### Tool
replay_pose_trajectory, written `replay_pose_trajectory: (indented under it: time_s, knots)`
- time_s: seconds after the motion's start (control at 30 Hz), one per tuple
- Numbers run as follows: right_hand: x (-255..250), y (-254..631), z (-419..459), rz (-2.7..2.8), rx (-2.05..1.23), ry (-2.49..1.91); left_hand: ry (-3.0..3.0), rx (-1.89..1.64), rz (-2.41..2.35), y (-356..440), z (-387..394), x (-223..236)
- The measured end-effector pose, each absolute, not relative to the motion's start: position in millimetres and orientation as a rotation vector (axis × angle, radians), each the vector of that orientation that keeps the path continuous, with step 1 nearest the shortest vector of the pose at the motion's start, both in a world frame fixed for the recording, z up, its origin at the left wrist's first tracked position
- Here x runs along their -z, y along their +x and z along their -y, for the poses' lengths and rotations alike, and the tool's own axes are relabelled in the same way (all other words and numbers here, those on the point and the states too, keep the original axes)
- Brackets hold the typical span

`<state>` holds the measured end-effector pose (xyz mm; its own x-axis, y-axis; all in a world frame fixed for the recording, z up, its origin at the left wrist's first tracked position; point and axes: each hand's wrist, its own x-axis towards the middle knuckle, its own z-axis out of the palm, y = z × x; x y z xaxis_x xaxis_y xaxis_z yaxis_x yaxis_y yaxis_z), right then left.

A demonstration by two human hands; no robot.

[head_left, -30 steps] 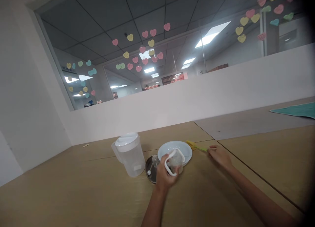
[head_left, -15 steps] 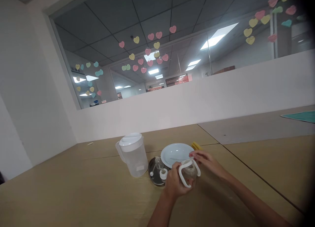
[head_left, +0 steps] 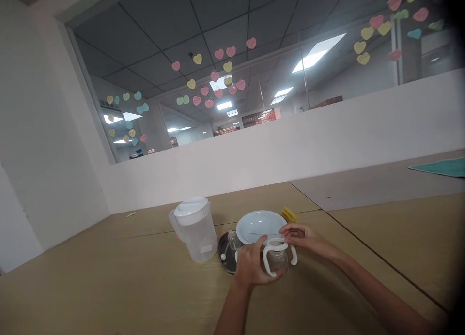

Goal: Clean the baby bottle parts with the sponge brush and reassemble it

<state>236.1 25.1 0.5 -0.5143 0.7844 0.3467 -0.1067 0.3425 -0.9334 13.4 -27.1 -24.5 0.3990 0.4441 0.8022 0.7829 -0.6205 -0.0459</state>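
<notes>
A clear baby bottle [head_left: 279, 264] with a white two-armed handle [head_left: 268, 260] around its neck stands upright and uncapped in my left hand [head_left: 251, 265], whose fingers wrap its side. My right hand [head_left: 304, 239] is at the top right of the bottle, its curled fingers and thumb on the white handle by the rim. Behind the bottle sits a pale blue bowl [head_left: 259, 219] with a thin straight line visible inside. A dark round tray [head_left: 228, 265] beside the left hand carries a clear bottle part [head_left: 233, 240] and a thin white-ended piece [head_left: 223, 257].
A translucent lidded pitcher [head_left: 198, 233] stands left of the tray. The yellow head of a sponge brush [head_left: 289, 215] lies right of the bowl. A teal cloth [head_left: 441, 167] is at the far right, below a white wall [head_left: 236, 163] with a window.
My right hand let go of the yellow sponge brush beside the bowl and came left to the bottle. My left hand turned the bottle upright and moved it rightward, away from the bowl.
</notes>
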Motion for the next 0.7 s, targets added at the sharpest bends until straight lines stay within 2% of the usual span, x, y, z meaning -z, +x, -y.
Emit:
replay_pose_trajectory:
  time_s: [0.7]
  knots:
    - [1.6, 232.2, -27.4, 1.625, -1.376, -0.657, -2.324, 1.063, 1.108, 4.4, 30.5, 11.9]
